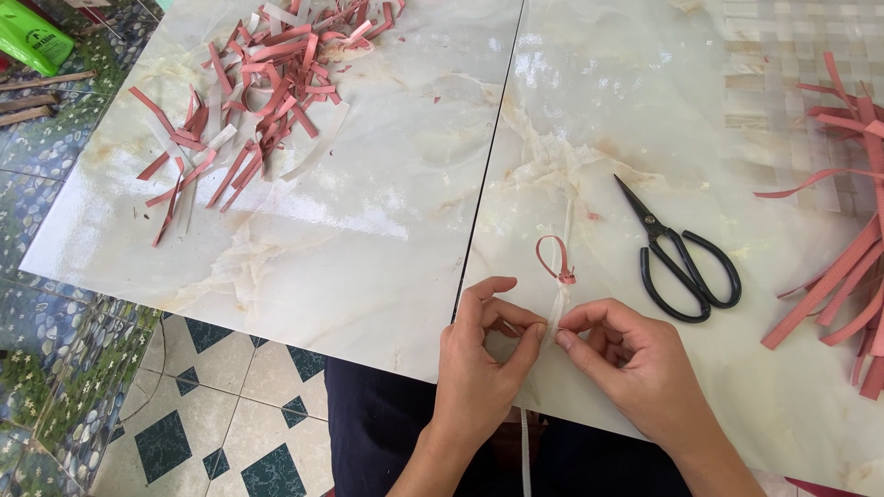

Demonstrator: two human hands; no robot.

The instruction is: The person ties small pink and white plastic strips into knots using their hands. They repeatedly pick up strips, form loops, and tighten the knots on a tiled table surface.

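Note:
My left hand (483, 354) and my right hand (626, 364) meet at the near edge of a marble-patterned slab (368, 239). Both pinch a thin translucent white strip (558, 308) between thumb and forefinger. The strip runs up to a small pink looped strip (555, 260) resting on the slab just above my fingers, and its other end hangs down past the slab edge between my wrists. Black scissors (681, 258) lie shut on the slab to the right of my right hand.
A heap of pink and white strip offcuts (262, 83) lies at the far left of the slab. Long pink strips (852, 276) fan out at the right edge. A woven mat (783, 83) shows at the far right. Patterned floor tiles (203, 405) lie below left.

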